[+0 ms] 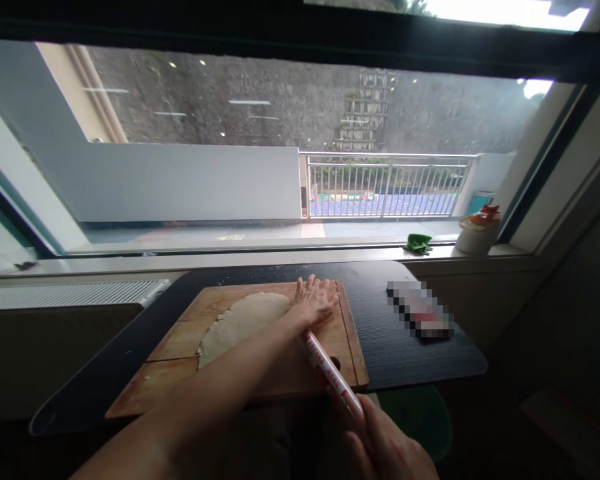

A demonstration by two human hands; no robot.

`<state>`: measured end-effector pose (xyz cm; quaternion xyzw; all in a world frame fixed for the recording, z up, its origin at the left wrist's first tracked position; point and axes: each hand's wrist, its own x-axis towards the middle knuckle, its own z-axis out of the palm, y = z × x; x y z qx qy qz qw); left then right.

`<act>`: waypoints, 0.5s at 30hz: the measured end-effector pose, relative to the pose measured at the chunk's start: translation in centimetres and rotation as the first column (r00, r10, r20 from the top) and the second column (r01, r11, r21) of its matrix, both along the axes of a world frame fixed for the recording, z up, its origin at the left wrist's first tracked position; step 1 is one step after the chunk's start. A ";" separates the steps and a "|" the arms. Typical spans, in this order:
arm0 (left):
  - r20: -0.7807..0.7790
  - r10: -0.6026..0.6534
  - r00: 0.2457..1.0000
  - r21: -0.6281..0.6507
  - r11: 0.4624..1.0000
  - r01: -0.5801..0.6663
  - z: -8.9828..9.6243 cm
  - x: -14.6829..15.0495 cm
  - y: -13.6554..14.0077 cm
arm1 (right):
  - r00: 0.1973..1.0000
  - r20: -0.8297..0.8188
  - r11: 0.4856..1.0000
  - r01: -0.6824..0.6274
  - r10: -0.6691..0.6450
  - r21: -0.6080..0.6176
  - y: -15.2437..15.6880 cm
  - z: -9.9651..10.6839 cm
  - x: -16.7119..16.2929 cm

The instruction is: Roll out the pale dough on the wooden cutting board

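My left hand reaches across the wooden cutting board, its fingers spread over the board's far right part. A flat sheet of pale dough lies on the board to the left of that hand, partly covered by my left forearm. My right hand is closed around the near end of a pinkish-white tube with red lettering. The tube slants away over the board's front right part, and its far end comes up by my left wrist. Whether the tube touches the board I cannot tell.
The board rests on a dark table. A blurred-out flat item lies on the right. On the windowsill are a green crumpled thing and a white container. A radiator stands left; something green shows below.
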<state>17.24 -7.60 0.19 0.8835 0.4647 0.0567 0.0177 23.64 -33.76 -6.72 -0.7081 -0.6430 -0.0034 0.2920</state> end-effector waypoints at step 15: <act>0.011 0.104 0.995 0.060 0.993 -0.104 0.2 -3.2 -0.4 | 0.992 -0.082 0.978 -0.109 0.096 -0.179 -0.9 3.6 -0.3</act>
